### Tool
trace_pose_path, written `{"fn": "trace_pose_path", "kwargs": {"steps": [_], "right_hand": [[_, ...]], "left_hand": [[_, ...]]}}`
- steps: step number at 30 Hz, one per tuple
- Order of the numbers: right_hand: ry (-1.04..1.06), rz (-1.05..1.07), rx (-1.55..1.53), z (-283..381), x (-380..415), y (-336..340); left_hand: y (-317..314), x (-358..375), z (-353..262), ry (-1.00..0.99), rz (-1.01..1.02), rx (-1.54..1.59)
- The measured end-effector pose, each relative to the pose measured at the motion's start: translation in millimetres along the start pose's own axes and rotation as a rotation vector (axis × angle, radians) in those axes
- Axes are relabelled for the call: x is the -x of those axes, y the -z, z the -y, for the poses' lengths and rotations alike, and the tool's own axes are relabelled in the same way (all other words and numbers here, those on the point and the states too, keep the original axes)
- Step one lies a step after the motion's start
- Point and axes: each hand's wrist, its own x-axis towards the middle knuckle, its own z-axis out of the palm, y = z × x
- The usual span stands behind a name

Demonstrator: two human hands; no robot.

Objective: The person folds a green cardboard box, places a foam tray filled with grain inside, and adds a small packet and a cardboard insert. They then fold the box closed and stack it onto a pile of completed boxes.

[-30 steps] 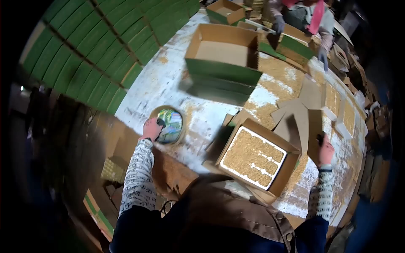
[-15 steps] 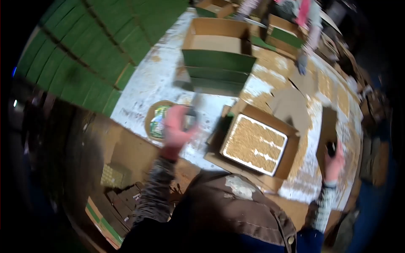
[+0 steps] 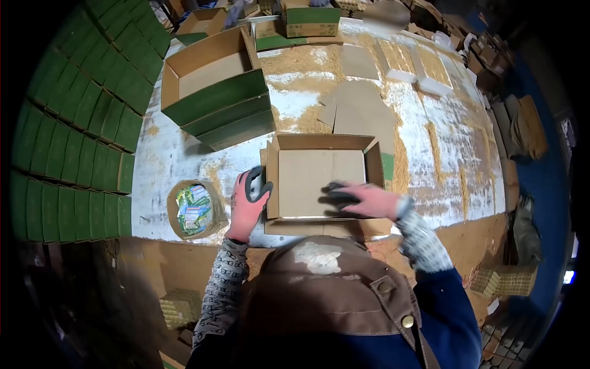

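Observation:
A cardboard box (image 3: 274, 184) stands right in front of me, with a flat brown cardboard sheet (image 3: 310, 178) lying inside it. My left hand (image 3: 247, 206), in a pink glove with dark fingertips, is at the box's left wall, thumb and fingers apart. Over the sheet, toward its right side, is my right hand (image 3: 369, 202) in a matching glove. Its fingers stretch out to the left, slightly blurred, and it grips nothing. Left of my left hand, a round tub (image 3: 175, 215) holds green and blue printed packets (image 3: 195, 209).
Stacked green boxes (image 3: 74, 135) line the left side. A taller open box (image 3: 227, 101) stands beyond the tub. Cardboard pieces (image 3: 359, 111) and white trays of golden grains (image 3: 433, 71) lie farther back. A co-worker's gloved hand (image 3: 233, 13) shows at the far edge.
My right hand has come from the table's right side to over the box. A cardboard sheet now covers the grain-filled tray there. My left hand moved from the tub to the box.

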Motion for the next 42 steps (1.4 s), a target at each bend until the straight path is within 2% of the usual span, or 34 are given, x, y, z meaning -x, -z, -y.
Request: {"fn": "trace_pose_path", "kwargs": {"steps": [1, 2, 3, 4, 5, 7, 9, 10, 11, 12, 13, 14, 15, 17, 18, 19, 20, 21, 23, 24, 25, 26, 27, 28, 30, 31, 32, 33, 34, 35, 36, 38, 39, 42], "right_hand": [[-0.008, -0.219, -0.090, 10, 24, 28], [-0.176, -0.414, -0.521, 5, 48, 49], [-0.156, -0.690, -0.507, -25, 59, 59], [-0.238, -0.746, -0.384, -55, 49, 48], [-0.329, -0.802, -0.261, -86, 35, 29], [-0.742, -0.128, -0.396, -101, -25, -7], [-0.308, -0.942, -0.084, -153, -41, -90], [-0.306, -0.934, -0.286, -141, -35, -86], [-0.316, -0.925, -0.499, -115, -24, -77], [-0.384, -0.691, -0.699, -94, -16, -55], [-0.360, -0.604, -0.634, -106, -11, -58], [-0.326, -0.515, -0.551, -127, -7, -58], [-0.285, -0.420, -0.452, -139, -7, -48], [-0.090, -0.575, -0.429, -124, 13, -43], [-0.090, -0.648, -0.419, -135, 24, -48], [-0.116, -0.719, -0.541, -138, 18, -29], [-0.135, -0.795, -0.663, -142, 12, -10], [-0.204, -0.861, -0.925, -124, 10, 12], [-0.058, -0.849, -1.389, -99, -7, 69], [0.008, -0.974, -1.325, -94, -23, 91], [0.105, -0.964, -1.368, -81, -41, 116], [0.203, -0.947, -1.413, -69, -59, 141], [0.329, -0.784, -1.556, -50, -75, 169], [0.335, -0.792, -1.557, -36, -98, 186], [0.369, -0.832, -1.607, -31, -146, 207], [0.307, -0.699, -1.710, -43, -173, 218], [0.275, -0.764, -1.630, -37, -202, 218], [0.238, -0.830, -1.548, -21, -230, 210], [0.424, -1.012, -0.829, 10, -250, 192], [0.562, -1.096, -0.089, 41, -265, 173], [0.383, -0.836, -0.386, 64, -283, 166], [0.152, -0.560, -0.529, 51, -357, 171], [0.096, -0.563, -0.407, 15, -405, 172], [0.114, -0.619, 0.383, -10, -392, 189]], "left_hand": [[-6, 1, 5, -0.034, -0.029, -0.067], [-14, 3, 18, -0.065, -0.056, -0.138], [-17, 4, 25, -0.097, -0.075, -0.214], [-17, -3, 4, 0.035, 0.113, 0.008], [-25, -10, -11, -0.052, 0.238, -0.074], [-49, -33, 5, -0.318, 0.573, -0.467], [-49, -33, 2, -0.292, 0.314, -0.543], [-47, -29, 2, -0.282, 0.191, -0.586], [-49, -21, 16, -0.026, 0.239, -0.168], [-58, -12, 40, 0.229, 0.279, 0.253], [-66, -3, 55, 0.487, 0.303, 0.684], [-78, -1, 53, 0.398, 0.257, 0.649], [-75, -9, 35, 0.533, 0.293, 0.819], [-69, -20, 14, 0.661, 0.342, 1.170], [-74, -29, 18, 0.668, 0.328, 1.175], [-78, -42, 21, 0.675, 0.313, 1.177], [-79, -58, 15, 0.484, 0.256, 1.046], [-44, -78, -30, 0.427, 0.323, 1.063], [-20, -117, 3, 0.336, 0.295, 1.441], [-20, -138, 48, 0.105, -0.127, 0.939], [-14, -157, 85, -0.114, -0.508, 0.403], [51, -152, 12, -0.443, -0.731, 0.202], [82, -159, 17, -0.456, -0.777, 0.288], [114, -167, 21, -0.472, -0.823, 0.373], [146, -168, 59, -0.127, -0.627, 0.748], [153, -174, 75, 0.040, -0.519, 0.924], [144, -185, 101, 0.060, -0.418, 0.790], [133, -192, 108, -0.008, -0.477, 0.715], [128, -197, 109, -0.007, -0.475, 0.855], [125, -199, 111, -0.003, -0.471, 0.995], [120, -197, 120, -0.007, -0.582, 0.959], [106, -205, 143, -0.029, -0.806, 0.892], [102, -212, 156, -0.027, -0.816, 0.936], [93, -200, 199, 0.033, -0.823, 1.050]]}}
